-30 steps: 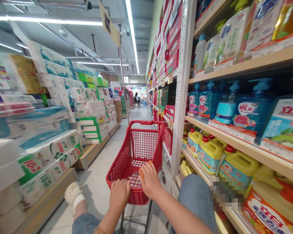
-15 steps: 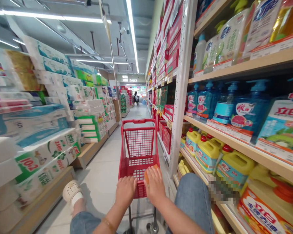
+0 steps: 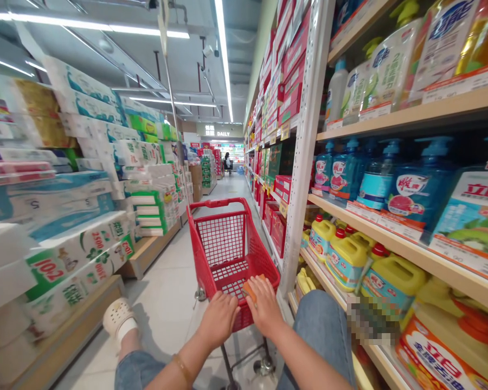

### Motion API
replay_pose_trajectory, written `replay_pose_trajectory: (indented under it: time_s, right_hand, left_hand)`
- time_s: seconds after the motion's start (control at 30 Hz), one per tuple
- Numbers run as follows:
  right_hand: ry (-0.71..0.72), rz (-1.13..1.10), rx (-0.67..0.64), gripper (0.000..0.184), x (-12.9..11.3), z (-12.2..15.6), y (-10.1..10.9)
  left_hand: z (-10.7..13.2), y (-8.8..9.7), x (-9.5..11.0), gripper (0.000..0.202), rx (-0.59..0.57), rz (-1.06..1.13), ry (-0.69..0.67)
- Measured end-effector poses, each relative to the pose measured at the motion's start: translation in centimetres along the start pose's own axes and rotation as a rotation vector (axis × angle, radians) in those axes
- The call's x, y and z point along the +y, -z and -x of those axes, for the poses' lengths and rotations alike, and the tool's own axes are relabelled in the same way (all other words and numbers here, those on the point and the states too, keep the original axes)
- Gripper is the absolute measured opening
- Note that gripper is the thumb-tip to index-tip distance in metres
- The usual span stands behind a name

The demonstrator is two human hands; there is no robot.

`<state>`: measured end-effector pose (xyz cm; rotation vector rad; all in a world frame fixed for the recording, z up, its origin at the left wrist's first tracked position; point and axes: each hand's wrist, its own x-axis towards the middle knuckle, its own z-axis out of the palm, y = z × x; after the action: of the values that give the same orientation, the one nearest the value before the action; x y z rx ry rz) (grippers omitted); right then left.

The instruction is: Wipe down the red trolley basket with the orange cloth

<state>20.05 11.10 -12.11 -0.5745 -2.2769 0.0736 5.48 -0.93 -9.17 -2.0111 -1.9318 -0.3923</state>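
I now have the cart (image 3: 261, 250) turned further leftward; left fingers (image 3: 226, 302) grip it, right fingers (image 3: 262, 293) close over an orange item (image 3: 249, 290).

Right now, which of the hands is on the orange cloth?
The right hand: it covers part of the orange cloth; the left hand, on the cart, shows none.

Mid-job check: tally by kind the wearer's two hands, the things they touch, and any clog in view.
Left hand and right hand: 2
Red shopping cart: 1
Orange cloth: 1
Cream clog: 1
Total: 5
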Motion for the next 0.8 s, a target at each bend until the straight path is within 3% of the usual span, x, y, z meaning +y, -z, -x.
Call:
replay_pose_trajectory:
  time_s: [0.1, 0.2, 0.3, 0.37, 0.5, 0.63, 0.8]
  right_hand:
    - [-0.01, 0.015, 0.008, 0.039, 2.4, -0.3, 0.5]
    - [-0.088, 0.053, 0.077, 0.039, 4.0, -0.9, 0.0]
    - [-0.111, 0.053, 0.105, 0.041, 2.7, -0.6, -1.1]
    - [-0.049, 0.025, 0.063, 0.043, 1.4, 0.2, -1.2]
    - [0.072, -0.023, -0.038, 0.046, 1.7, 1.1, 0.3]
    - [-0.049, -0.018, 0.002, 0.043, 3.7, -0.2, 0.8]
    - [-0.158, -0.023, 0.055, 0.045, 1.4, 0.2, -0.7]
  left_hand:
    - [0.4, 0.5, -1.0, 0.027, 0.029, 0.025, -0.099]
    - [0.5, -0.2, -0.2, 0.023, 0.14, 0.003, -0.013]
    - [0.0, -1.3, 1.5, 0.022, 0.194, -0.013, 0.099]
    - [-0.3, -1.3, 1.9, 0.02, 0.17, 0.014, 0.051]
    - [-0.6, 0.1, -0.8, 0.021, 0.076, 0.053, -0.121]
    - [-1.4, 0.5, -3.2, 0.028, 0.073, 0.027, -0.046]
    - [-3.2, -1.0, -1.3, 0.03, 0.083, 0.001, 0.038]
